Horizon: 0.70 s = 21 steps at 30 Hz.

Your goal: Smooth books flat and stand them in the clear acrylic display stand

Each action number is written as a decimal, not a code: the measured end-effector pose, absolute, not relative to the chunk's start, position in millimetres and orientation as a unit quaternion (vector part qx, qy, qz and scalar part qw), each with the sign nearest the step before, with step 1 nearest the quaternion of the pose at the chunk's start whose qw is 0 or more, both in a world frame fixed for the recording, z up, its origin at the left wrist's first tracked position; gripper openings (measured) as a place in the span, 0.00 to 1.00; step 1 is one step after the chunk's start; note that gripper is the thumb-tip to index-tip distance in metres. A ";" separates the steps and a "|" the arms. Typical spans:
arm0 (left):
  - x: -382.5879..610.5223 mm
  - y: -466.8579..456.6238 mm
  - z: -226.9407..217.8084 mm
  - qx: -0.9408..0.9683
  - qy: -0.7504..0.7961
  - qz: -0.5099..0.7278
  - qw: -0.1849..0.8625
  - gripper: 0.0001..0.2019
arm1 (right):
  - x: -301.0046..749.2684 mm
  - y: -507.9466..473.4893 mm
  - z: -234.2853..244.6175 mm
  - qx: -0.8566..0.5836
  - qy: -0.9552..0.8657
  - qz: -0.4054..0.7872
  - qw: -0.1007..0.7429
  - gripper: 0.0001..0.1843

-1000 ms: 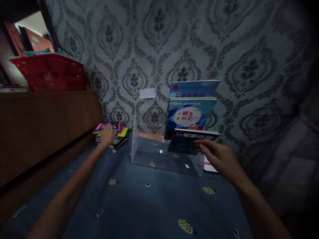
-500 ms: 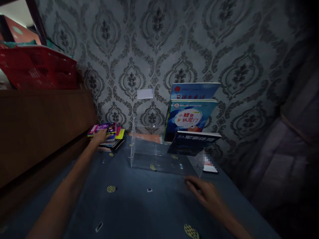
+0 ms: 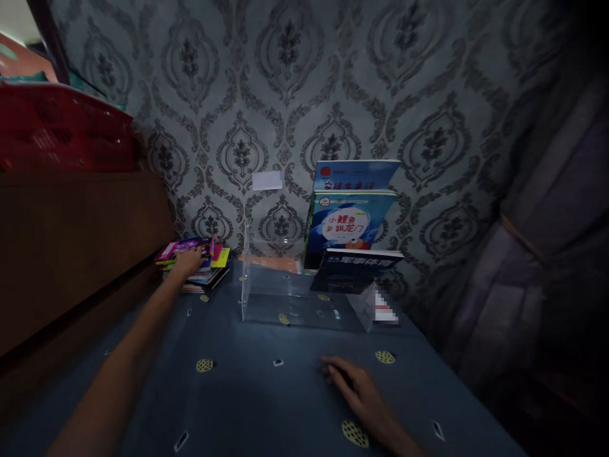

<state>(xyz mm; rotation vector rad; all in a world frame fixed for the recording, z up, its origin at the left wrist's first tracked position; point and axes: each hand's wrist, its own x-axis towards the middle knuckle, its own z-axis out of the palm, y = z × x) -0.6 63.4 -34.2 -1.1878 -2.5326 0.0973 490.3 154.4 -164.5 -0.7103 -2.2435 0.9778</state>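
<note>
My left hand (image 3: 189, 260) reaches to a pile of books at the far left of the table. Its fingers lie apart on the purple-covered book (image 3: 193, 244) on top; whether any finger goes under its edge is hidden. My right hand (image 3: 354, 387) hovers over or rests on the cloth, fingers loosely bent and holding nothing. Ahead of it stands a clear tiered book rack (image 3: 244, 285). On its right side lean a blue book (image 3: 356, 168) at the back, a lighter blue book (image 3: 347, 222) in the middle, and a dark blue book (image 3: 352, 270) in front.
A dark patterned cloth (image 3: 238, 393) covers the table. At left stands a brown wooden cabinet (image 3: 80, 247) bearing a red plastic basket (image 3: 66, 130). Patterned wall (image 3: 285, 114) rises behind the rack; a tied curtain (image 3: 514, 285) hangs at right. A blurred-out item (image 3: 384, 308) lies beside the rack.
My right hand has drawn left and nearer to me, away from the rack's front. The left hand stays at the pile, its fingers further over the purple book. The view has turned slightly right.
</note>
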 end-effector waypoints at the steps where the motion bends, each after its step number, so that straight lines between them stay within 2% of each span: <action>1: -0.9 67.0 -34.1 -0.419 -0.891 0.038 0.171 0.21 | 490.1 155.5 -166.3 -0.271 -0.838 0.376 0.288 0.26; 6: -1.4 71.3 -29.1 -0.447 -0.874 0.057 0.181 0.18 | 489.2 158.4 -172.8 -0.276 -0.836 0.374 0.292 0.26; 12: 15.1 51.2 -26.7 -0.481 -0.850 0.076 0.201 0.19 | 490.8 159.1 -178.5 -0.272 -0.843 0.355 0.300 0.25; 21: 63.3 -38.4 -48.7 -0.508 -0.833 0.088 0.202 0.19 | 490.7 157.8 -169.3 -0.244 -0.863 0.350 0.271 0.22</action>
